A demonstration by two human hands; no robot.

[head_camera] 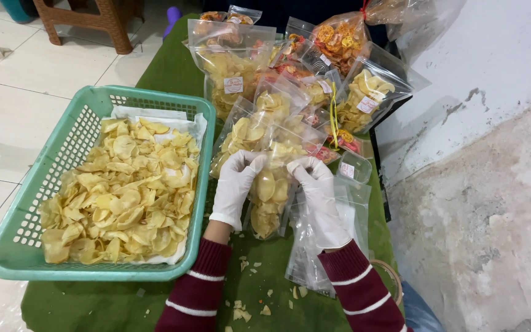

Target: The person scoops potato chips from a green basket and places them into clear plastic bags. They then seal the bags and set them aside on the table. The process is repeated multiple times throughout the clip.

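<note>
A teal perforated plastic basket (62,157) held thin, curled yellow chips. Just right of it, the white-gloved left hand (236,184) and right hand (319,193) both pinched the top of a clear glossy chip-filled bag (268,197), lying on the green cloth (173,67)

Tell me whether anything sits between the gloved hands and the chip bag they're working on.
Nothing visible does. The left hand and right hand both already grip the top of the clear chip bag, directly through white gloves.

A green basket (62,160) of loose chips (124,190) sits beside filled bags (232,67).
</note>
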